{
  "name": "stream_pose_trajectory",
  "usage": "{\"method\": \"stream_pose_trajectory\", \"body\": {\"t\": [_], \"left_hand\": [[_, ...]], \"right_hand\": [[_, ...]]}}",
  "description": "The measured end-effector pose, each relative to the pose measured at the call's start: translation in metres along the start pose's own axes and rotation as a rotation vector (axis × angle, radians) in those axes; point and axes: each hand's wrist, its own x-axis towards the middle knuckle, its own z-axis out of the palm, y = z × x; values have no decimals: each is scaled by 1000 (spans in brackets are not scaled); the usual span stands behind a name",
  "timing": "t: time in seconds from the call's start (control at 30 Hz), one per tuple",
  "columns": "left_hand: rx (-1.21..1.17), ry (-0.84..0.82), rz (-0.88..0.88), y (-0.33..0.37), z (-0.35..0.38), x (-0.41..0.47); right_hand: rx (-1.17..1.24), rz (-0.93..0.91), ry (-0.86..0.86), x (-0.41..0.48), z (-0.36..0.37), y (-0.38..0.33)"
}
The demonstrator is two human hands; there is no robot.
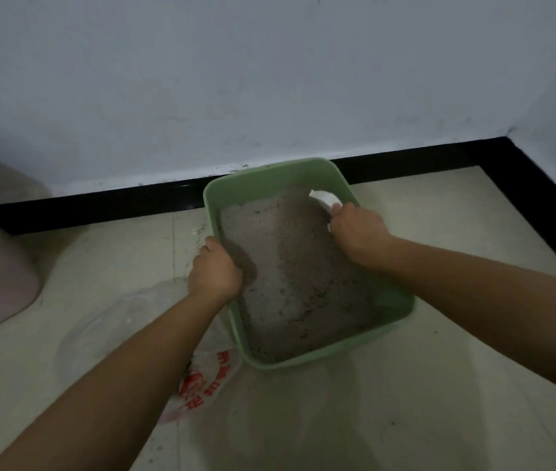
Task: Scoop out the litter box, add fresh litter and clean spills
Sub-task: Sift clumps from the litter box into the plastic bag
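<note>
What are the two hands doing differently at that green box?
The left hand grips the left rim of the green litter box, while the right hand holds a white scoop. The left hand sits at the box's edge. The right hand reaches farther, over the litter near the far right corner. Both have their fingers curled round something.

Single view, from my head: wide-angle, facing forward and tilted steeply down. Close range, with both my forearms entering from the bottom corners. Mid-frame, my left hand (213,270) grips the litter box (269,180) rim and my right hand (358,232) holds the white scoop (325,198). Floor (439,385) fills the lower half; wall (269,79) and black baseboard (100,202) sit above. Straight lines bow near the edges.
</note>
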Motion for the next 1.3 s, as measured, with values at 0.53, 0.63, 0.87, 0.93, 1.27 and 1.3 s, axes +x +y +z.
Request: {"method": "stream_pose_trajectory", "body": {"t": [0.53, 0.63, 0.87, 0.93, 1.27, 1.3], "left_hand": [[-31, 306, 76, -17, 36, 2], [-12, 321, 89, -16, 37, 2], [-51, 346, 92, -24, 39, 5], [-69, 343, 89, -26, 40, 5], [-194, 378, 76, -23, 45, 8], [-207, 381, 69, -23, 45, 7]], "right_hand": [[-223, -586, -83, -58, 13, 15], [-155, -509, -71, -69, 11, 26], [11, -92, -270, -28, -4, 61], [12, -109, -346, -24, 3, 66], [410, -137, -712, -37, 10, 77], [429, -136, -705, -38, 11, 75]]}}
